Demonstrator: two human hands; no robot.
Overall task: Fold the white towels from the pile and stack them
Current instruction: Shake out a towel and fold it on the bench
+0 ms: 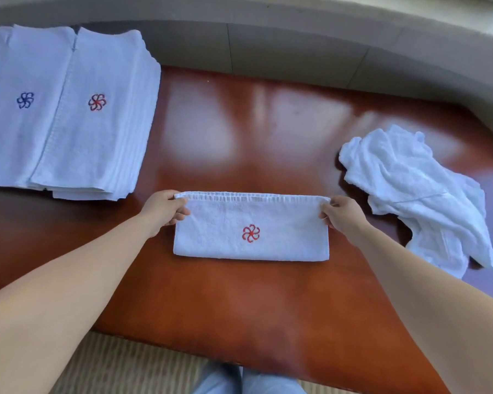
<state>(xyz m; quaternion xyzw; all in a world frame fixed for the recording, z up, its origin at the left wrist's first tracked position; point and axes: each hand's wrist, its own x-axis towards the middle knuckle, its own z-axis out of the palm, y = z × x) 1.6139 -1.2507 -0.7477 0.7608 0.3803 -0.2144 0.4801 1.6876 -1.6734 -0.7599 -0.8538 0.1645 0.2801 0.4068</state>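
With your left hand [165,207] and right hand [339,213] each pinching a far corner of the folded towel [251,227] lying mid-table [268,123], uneven pulling could skew the edges.

centre table [268,132] bare | stacks [69,115] left; crumpled pile [416,189] right

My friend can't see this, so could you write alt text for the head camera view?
Both hands, left hand and right hand, pinch the far corners of a folded white towel on a red-brown table. Folded stacks lie left, a crumpled pile right.
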